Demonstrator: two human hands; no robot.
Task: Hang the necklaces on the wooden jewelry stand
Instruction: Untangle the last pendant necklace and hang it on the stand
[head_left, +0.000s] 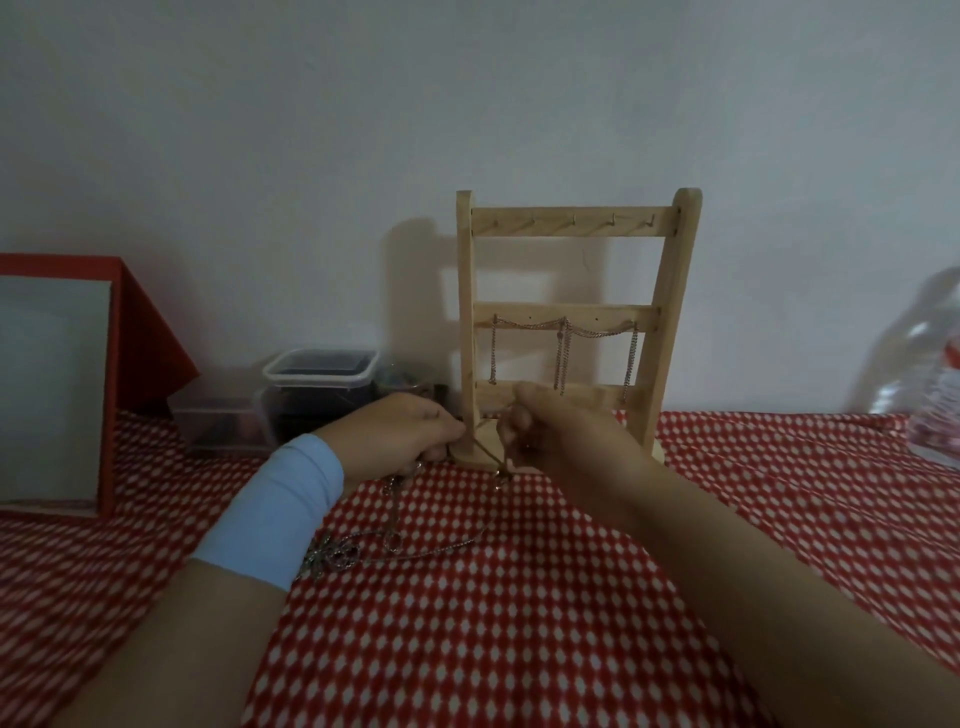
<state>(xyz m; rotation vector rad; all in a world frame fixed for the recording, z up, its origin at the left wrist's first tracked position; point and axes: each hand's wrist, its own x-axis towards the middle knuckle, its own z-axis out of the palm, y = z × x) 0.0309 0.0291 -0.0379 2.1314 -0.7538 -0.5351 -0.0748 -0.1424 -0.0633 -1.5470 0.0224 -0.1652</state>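
The stand (571, 312) is set upright at the far edge of the surface, against the wall (467, 104), a little right of the middle. The surface is covered by a red cloth (519, 623) with a white pattern. Three bars are seen on the stand: small hooks are carried by the top one, and hung chains (563, 353) are draped from the middle one down to the lowest. Both hands are held just before the foot of the stand. The left hand (400, 431), with a pale blue wristband (280, 514) behind it, is curled, and a necklace (393, 514) is pinched in its fingers. The right hand (550, 431) is curled too, and the same necklace is pinched between its fingertips, with a short taut length stretched between the two hands and a clasp end hung below the right one. The slack is laid on the cloth toward the near edge, ending at a pendant (332, 556) under the left wrist; whether a second chain lies there cannot be told. A red box (140, 332) is stood at the far left corner, plastic tubs (319, 374) are placed between it and the stand, and a clear bottle (930, 374) is seen at the right edge.
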